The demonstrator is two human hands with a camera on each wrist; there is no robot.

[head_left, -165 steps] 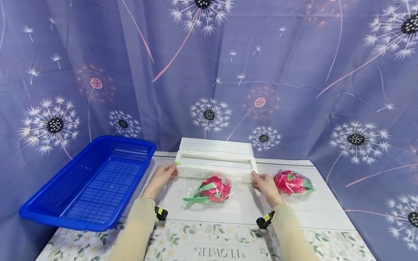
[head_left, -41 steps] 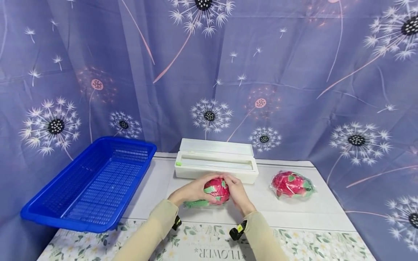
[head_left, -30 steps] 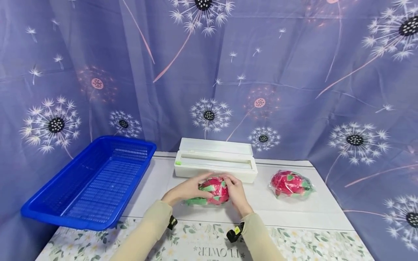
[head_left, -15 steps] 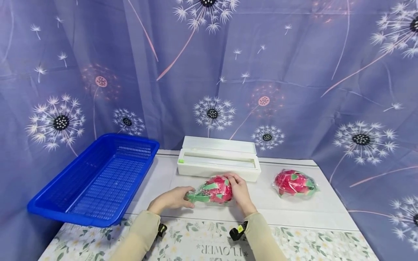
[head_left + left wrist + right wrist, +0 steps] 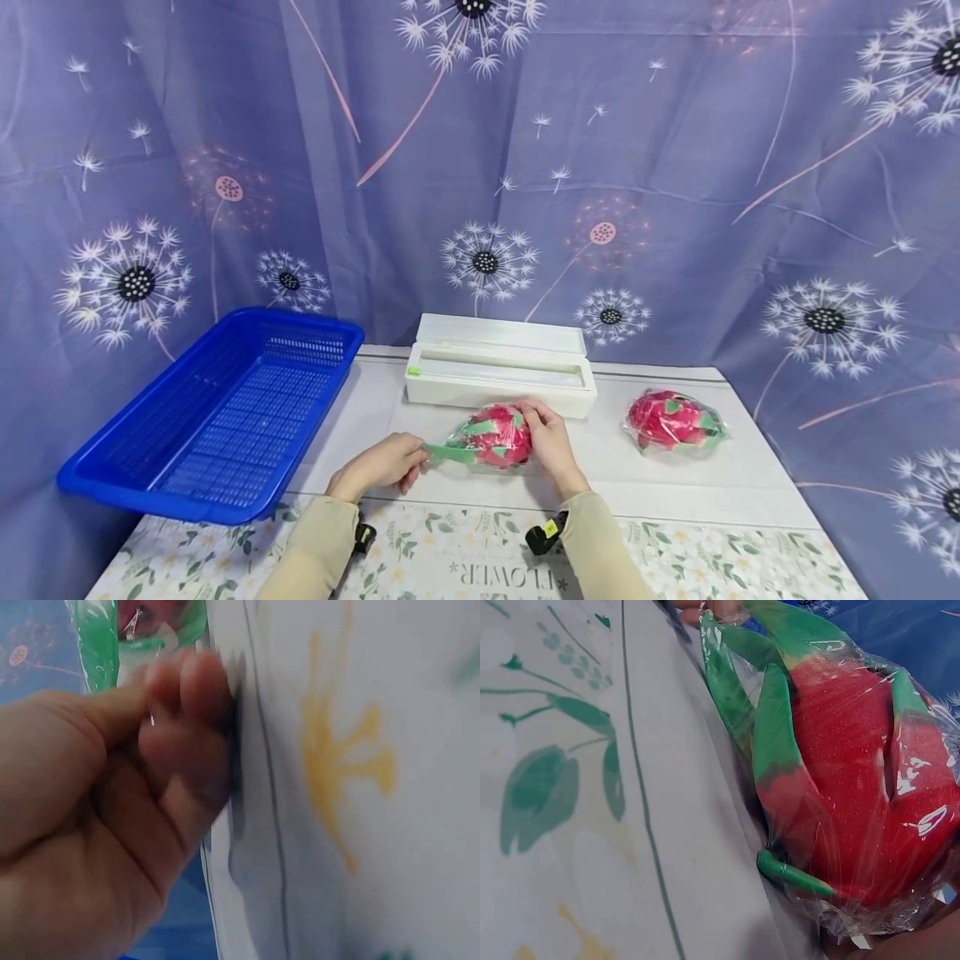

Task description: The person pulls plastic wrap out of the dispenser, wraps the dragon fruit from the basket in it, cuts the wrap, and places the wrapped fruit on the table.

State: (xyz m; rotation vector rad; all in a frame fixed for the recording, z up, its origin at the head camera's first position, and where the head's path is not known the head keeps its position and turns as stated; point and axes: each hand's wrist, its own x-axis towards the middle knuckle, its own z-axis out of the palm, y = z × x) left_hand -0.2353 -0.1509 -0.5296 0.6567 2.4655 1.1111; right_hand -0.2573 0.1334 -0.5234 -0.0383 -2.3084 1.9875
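Head view showed my blue basket [image 5: 217,417] at the table's left edge holding nothing, the white film box [image 5: 498,379] open at the back. Mid-table, my right hand [image 5: 547,442] cupped the wrapped fruit [image 5: 495,433]; my left hand [image 5: 378,467] pinched its green tail. I judged that smoothing film tight mattered.
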